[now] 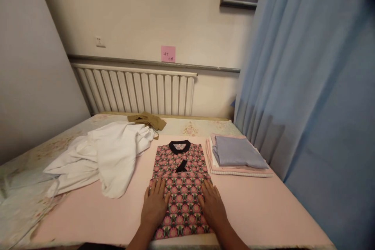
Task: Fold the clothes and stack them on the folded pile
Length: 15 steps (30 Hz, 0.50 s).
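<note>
Two hands are in view, one shirt lies beneath them, and one folded stack, one white cloth heap and one olive-brown cloth lie around it. The left hand (154, 205) and right hand (213, 205) are both open and palm down, fingers spread slightly and pointing up the frame, gripping nothing. Their forearms come in from the bottom edge and slant toward each other.

The floral-patterned shirt (184, 199) lies flat at the lower centre of the frame, between and partly under the hands, each resting on one side edge. Its single black collar (179, 150) is at the top, well beyond the fingertips, with one black patch of trim (182, 166) below it.

The shirt lies on a pink sheet (263, 207) over the floral-covered tabletop (202, 127). Right of centre, the folded stack (219, 171) has one blue-grey cloth (238, 151) on top of pink and white layers; their exact number cannot be told. Left of centre is the rumpled white cloth heap (114, 152), with the olive-brown cloth (148, 120) just behind it. One radiator (137, 90) and one pink note (168, 54) are in the upper half.
</note>
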Each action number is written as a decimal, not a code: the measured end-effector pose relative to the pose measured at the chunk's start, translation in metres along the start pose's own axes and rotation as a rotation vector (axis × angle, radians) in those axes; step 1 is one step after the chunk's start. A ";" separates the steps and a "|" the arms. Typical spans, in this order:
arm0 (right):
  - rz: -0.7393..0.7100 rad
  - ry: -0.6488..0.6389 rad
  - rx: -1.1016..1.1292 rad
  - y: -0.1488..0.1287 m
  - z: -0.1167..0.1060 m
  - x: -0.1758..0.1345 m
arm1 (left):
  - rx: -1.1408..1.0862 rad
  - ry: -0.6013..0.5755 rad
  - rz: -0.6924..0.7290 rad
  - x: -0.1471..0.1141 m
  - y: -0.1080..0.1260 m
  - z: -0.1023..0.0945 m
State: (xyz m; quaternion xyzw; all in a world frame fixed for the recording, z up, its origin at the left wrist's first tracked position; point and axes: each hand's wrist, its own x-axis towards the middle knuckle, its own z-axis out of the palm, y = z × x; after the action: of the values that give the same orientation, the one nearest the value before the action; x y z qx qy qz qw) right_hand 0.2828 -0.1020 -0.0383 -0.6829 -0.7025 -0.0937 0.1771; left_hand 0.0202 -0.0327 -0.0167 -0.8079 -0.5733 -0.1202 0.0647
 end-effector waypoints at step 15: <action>-0.021 0.051 -0.016 0.003 0.008 -0.001 | 0.006 -0.006 0.001 0.001 -0.001 0.002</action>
State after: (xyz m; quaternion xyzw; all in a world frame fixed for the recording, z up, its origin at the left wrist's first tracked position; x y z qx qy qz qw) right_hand 0.2850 -0.1002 -0.0461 -0.6743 -0.7041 -0.1186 0.1886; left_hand 0.0201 -0.0313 -0.0181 -0.8084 -0.5734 -0.1161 0.0655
